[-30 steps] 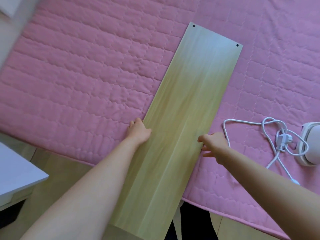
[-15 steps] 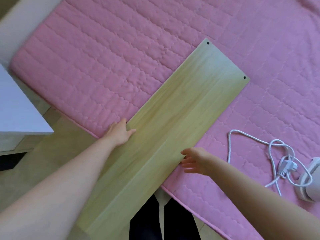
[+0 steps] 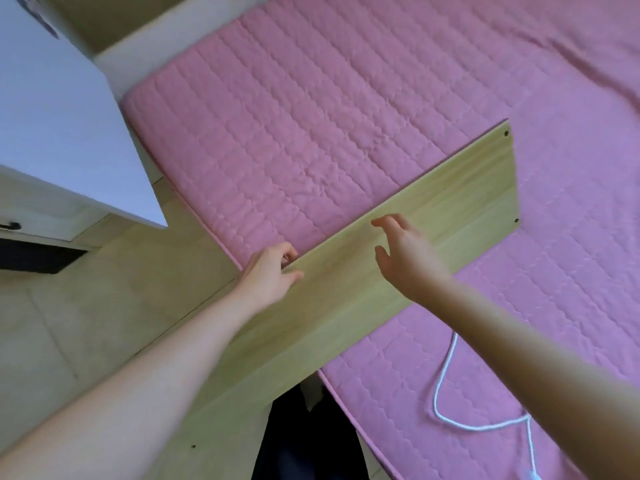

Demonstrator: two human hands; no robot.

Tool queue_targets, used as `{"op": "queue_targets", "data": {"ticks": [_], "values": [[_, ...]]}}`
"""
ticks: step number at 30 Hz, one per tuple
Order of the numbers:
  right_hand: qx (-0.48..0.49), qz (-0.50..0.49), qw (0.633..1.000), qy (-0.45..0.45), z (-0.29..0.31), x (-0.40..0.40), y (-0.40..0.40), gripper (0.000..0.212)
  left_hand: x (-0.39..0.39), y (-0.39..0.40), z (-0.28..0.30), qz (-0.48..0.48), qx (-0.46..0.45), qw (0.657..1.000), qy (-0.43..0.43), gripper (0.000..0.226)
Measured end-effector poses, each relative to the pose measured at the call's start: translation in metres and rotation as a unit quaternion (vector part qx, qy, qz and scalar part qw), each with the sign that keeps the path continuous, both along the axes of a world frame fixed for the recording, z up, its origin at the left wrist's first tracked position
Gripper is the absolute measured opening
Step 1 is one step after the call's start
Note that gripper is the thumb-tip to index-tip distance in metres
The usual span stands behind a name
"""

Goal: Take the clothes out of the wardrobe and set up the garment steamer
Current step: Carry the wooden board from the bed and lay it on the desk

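Wooden board (image 3: 398,258): lies slantwise on the pink mattress (image 3: 311,116), near end overhanging.
Left hand (image 3: 270,275): fingers curled over board's edge.
Right hand (image 3: 408,261): spread, holding nothing, above board.
Cord (image 3: 446,372): white, on mattress.

Board (image 3: 398,251) on bed (image 3: 329,116) – cord (image 3: 446,382) right, cabinet (image 3: 59,133) left.

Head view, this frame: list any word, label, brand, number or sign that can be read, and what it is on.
None can be read.
White cabinet: a dark mark at its top-left corner, too blurred to say whether it is text.
Wooden board: bare wood grain and small holes, no print.
Pink quilted bed cover: stitching only.
White cord: no marking shows.
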State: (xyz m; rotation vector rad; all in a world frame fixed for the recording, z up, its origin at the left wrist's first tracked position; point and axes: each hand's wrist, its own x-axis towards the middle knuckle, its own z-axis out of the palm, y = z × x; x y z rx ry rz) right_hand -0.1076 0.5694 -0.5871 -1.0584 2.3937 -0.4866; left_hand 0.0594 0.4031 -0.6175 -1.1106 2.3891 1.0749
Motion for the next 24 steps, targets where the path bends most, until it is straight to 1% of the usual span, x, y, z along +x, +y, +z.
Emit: {"op": "queue_targets", "data": {"ticks": [1,2,4,5,7,10,13,16,17,21,24], "values": [[-0.002,0.042,0.998,0.048,0.006,-0.002,-0.005,0.047,0.003,0.006,0.008,-0.004,-0.004,1.000,0.009,0.025],[0.020,0.098,0.991,0.090,0.011,-0.004,-0.010,0.052,0.005,0.012,0.014,-0.008,-0.006,1.000,0.016,0.023],[0.100,0.208,0.964,0.129,0.022,-0.005,-0.017,0.055,0.010,0.023,0.024,-0.024,-0.016,0.999,0.037,0.020],[0.135,0.248,0.950,0.135,0.026,-0.005,-0.020,0.052,0.012,0.026,0.028,-0.033,-0.025,0.998,0.049,0.020],[0.174,0.295,0.927,0.150,0.032,-0.003,-0.022,0.041,0.016,0.032,0.036,-0.036,-0.032,0.996,0.069,0.021],[0.170,0.305,0.919,0.181,0.041,-0.001,-0.015,0.020,0.019,0.040,0.046,-0.047,-0.052,0.994,0.086,0.022],[0.126,0.298,0.916,0.236,0.043,0.002,0.000,0.005,0.025,0.050,0.060,-0.059,-0.088,0.988,0.115,0.019],[0.153,0.293,0.906,0.266,0.048,0.010,0.011,0.027,0.032,0.058,0.075,-0.075,-0.150,0.976,0.136,0.016],[0.151,0.299,0.904,0.266,0.048,0.014,0.015,0.029,0.034,0.060,0.077,-0.074,-0.156,0.975,0.141,0.017],[0.087,0.314,0.913,0.245,0.042,0.029,0.025,0.024,0.044,0.069,0.074,-0.053,-0.159,0.976,0.137,0.020],[0.068,0.304,0.922,0.231,0.037,0.039,0.030,0.018,0.057,0.080,0.071,-0.042,-0.156,0.976,0.145,0.019]]}}
